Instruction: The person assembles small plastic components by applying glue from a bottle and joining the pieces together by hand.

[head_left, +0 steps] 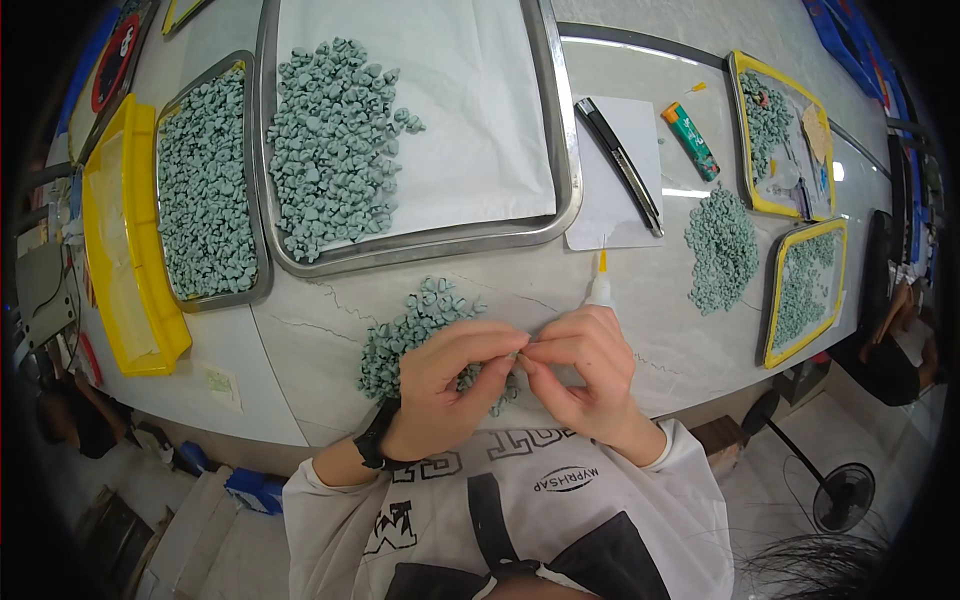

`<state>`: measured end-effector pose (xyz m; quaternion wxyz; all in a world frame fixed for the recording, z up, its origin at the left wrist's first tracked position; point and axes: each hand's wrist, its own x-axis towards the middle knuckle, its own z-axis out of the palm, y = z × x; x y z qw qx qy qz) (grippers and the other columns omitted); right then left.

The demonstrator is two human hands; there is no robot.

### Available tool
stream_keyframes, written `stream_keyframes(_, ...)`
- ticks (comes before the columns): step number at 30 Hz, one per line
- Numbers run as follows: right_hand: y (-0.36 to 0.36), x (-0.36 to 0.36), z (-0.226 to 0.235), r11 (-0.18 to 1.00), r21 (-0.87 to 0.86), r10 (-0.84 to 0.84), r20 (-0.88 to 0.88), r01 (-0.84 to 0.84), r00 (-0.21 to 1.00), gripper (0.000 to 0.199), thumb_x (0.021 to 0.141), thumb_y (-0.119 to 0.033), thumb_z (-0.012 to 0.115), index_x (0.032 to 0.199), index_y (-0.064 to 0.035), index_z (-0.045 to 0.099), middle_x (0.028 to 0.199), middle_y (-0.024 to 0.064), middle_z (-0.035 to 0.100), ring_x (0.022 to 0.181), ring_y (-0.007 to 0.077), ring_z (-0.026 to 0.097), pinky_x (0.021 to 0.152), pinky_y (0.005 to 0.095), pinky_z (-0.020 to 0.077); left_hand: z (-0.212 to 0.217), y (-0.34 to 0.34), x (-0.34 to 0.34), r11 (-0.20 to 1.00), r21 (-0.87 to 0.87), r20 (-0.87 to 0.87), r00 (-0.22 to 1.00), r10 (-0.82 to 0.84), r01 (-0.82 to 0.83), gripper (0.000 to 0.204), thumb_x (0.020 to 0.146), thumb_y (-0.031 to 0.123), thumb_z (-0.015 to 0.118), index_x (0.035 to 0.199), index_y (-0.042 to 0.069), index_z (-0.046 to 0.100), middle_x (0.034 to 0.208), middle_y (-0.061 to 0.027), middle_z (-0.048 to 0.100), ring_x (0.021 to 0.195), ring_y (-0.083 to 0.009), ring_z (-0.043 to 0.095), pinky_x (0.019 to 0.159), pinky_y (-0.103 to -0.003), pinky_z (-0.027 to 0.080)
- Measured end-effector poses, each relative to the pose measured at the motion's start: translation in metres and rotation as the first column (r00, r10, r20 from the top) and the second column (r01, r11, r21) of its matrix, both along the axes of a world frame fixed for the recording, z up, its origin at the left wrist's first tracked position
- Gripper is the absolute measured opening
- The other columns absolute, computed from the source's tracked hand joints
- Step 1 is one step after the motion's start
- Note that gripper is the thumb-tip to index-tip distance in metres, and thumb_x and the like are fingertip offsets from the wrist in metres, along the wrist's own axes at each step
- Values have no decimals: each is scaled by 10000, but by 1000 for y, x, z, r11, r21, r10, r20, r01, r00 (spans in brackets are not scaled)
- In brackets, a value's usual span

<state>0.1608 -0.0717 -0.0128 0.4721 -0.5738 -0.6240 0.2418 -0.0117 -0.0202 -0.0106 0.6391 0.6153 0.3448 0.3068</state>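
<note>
Above the table edge, my left hand (450, 375) and my right hand (590, 365) meet, thumbs and forefingers pinched together. Between the fingertips shows a tiny green piece (514, 354), mostly covered, so its shape is unclear. A white squeeze bottle (601, 291) with a yellow needle tip pokes out past my right knuckles. Its lower part is hidden by the hand, and whether the hand grips it I cannot tell. A loose heap of small grey-green pieces (400, 335) lies beside and partly under my left hand. My left wrist wears a black band.
A large metal tray (480, 235) with white lining holds more pieces; a smaller metal tray (262, 285) and yellow tray (130, 240) stand left. A utility knife (620, 165) lies on paper, near a green lighter (690, 140). Rightward are a small-piece pile (722, 250) and yellow-rimmed trays (765, 345).
</note>
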Motion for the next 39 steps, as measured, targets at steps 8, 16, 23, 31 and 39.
stream_keyframes(8, 2, -1, 1, 998, 50, -30, 31, 28, 999, 241, 623, 43, 724, 829, -34, 626, 811, 78, 633, 704, 232, 586, 660, 330, 414, 4, 4, 1, 988, -153, 88, 996, -22, 35, 241, 867, -95, 554, 1087, -36, 632, 1104, -144, 623, 976, -186, 613, 834, -286, 497)
stream_keyframes(16, 2, 1, 2, 998, 62, -11, 26, 10, 1000, 268, 613, 45, 730, 856, -27, 641, 817, 85, 639, 705, 237, 587, 666, 330, 422, 5, 4, 2, 968, -251, 130, 991, 11, 22, 251, 859, -100, 555, 1094, -45, 627, 1093, -144, 626, 981, -189, 609, 845, -287, 488)
stream_keyframes(23, -1, 0, -1, 999, 48, -1, 26, 0, 1000, 257, 617, 34, 729, 850, -27, 641, 818, 83, 639, 699, 237, 581, 656, 328, 427, 5, 8, -1, 997, 35, -18, 997, -72, 72, 260, 812, -111, 590, 1059, -44, 636, 1037, -143, 638, 946, -196, 619, 794, -282, 505)
stream_keyframes(31, -3, 4, 1, 999, 35, 22, -109, -18, 994, 217, 765, -7, 668, 971, -5, 601, 929, 153, 632, 773, 245, 582, 675, 326, 452, 8, 30, 6, 958, 137, 63, 967, 247, -253, 366, 848, -101, 561, 1211, -64, 528, 1343, -181, 415, 939, -231, 641, 789, -289, 548)
stream_keyframes(39, -24, 52, 15, 987, -116, -107, 26, 110, 994, 455, 741, -203, 744, 1112, 8, 585, 912, 135, 602, 762, 229, 553, 690, 325, 445, 7, 41, -17, 858, 512, -569, 763, 307, 36, 189, 765, 2, 695, 945, 52, 667, 858, -68, 604, 770, -227, 607, 620, -318, 479)
